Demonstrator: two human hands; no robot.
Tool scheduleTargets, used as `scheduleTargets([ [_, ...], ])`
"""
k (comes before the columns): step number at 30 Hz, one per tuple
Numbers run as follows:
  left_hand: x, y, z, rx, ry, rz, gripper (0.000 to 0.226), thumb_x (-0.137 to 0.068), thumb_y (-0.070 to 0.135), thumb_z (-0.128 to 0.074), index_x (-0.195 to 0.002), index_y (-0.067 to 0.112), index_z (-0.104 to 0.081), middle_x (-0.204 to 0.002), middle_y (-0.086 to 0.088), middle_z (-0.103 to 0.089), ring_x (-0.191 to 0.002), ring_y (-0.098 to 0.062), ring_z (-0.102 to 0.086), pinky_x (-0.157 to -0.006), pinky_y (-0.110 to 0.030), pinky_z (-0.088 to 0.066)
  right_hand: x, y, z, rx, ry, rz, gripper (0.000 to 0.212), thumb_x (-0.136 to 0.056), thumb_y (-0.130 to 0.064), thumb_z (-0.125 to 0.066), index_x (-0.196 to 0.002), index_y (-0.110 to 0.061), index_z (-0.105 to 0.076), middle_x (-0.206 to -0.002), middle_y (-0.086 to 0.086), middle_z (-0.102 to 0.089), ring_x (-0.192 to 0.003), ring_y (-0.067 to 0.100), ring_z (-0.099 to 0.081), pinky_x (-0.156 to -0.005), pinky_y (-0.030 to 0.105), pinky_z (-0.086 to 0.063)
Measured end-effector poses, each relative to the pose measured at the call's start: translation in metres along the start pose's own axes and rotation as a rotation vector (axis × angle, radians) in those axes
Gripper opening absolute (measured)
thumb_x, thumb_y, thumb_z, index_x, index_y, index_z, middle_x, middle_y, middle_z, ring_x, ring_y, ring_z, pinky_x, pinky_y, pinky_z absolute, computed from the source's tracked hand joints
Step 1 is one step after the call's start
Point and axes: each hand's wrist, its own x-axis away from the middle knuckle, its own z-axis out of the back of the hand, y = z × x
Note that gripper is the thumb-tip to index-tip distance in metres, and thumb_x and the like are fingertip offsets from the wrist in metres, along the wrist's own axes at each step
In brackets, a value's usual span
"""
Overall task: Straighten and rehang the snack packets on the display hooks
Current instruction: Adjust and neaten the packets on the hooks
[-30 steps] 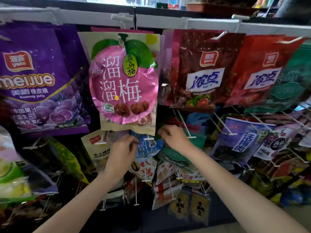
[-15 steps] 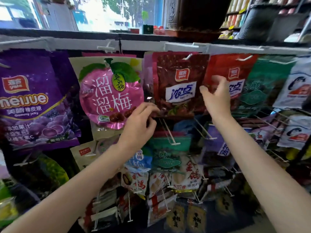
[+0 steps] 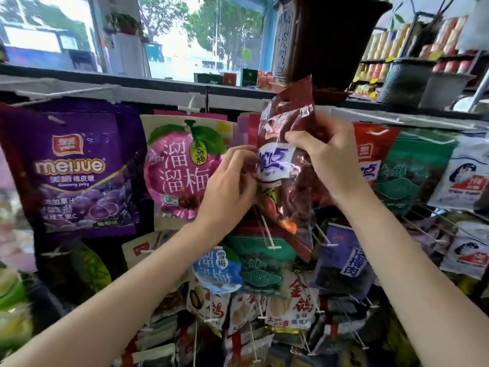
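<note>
A dark red snack packet (image 3: 287,181) with a white and blue label is lifted off the rack and tilted, its top corner above the white top rail (image 3: 158,94). My left hand (image 3: 230,186) pinches its left edge at the label. My right hand (image 3: 325,157) grips its upper right side. Behind the packet, more dark red packets hang in the same spot. A pink plum packet (image 3: 182,168) hangs just left of my left hand. A red packet (image 3: 370,152) hangs to the right of my right hand.
A purple gummy packet (image 3: 76,168) hangs at far left, green (image 3: 412,170) and white (image 3: 468,178) packets at right. White hooks (image 3: 270,234) stick out below my hands over rows of small packets (image 3: 291,303). A dark planter (image 3: 330,35) stands above the rail.
Both hands rose from the lower rows to the top row. They took the dark red packet, and it now sits lifted and tilted above its hanging place. The camera tilted up.
</note>
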Motion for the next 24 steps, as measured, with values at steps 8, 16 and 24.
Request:
scheduleTargets([
  [8, 0.005, -0.008, 0.101, -0.183, 0.237, 0.158, 0.049, -0.083, 0.003, -0.042, -0.131, 0.008, -0.042, -0.122, -0.003, -0.049, -0.088, -0.009, -0.048, -0.078, -0.01, -0.037, 0.011, -0.024, -0.073, 0.043, -0.451, 0.108, 0.012, -0.077, -0.012, -0.066, -0.085, -0.019, -0.072, -0.072, -0.013, -0.07, -0.072, -0.003, -0.061, -0.067, 0.008, -0.043],
  [16, 0.031, -0.06, 0.235, -0.007, 0.1, 0.375, 0.018, -0.091, 0.011, -0.051, -0.08, 0.023, -0.057, -0.059, 0.018, -0.058, -0.054, 0.004, -0.05, -0.054, -0.014, -0.039, 0.015, -0.074, -0.184, 0.04, -0.612, 0.165, 0.006, -0.077, -0.015, -0.07, -0.078, -0.021, -0.071, -0.07, -0.019, -0.066, -0.068, -0.004, -0.059, -0.068, 0.021, -0.047],
  [24, 0.084, -0.118, 0.42, -0.103, 0.103, 0.431, 0.025, -0.092, 0.008, -0.052, -0.075, 0.026, -0.054, -0.059, 0.007, -0.055, -0.04, -0.002, -0.048, -0.044, -0.017, -0.041, 0.035, -0.144, -0.358, -0.052, -0.592, 0.019, 0.019, -0.082, -0.027, -0.068, -0.093, -0.012, -0.068, -0.086, -0.002, -0.071, -0.084, 0.016, -0.067, -0.079, 0.028, -0.053],
])
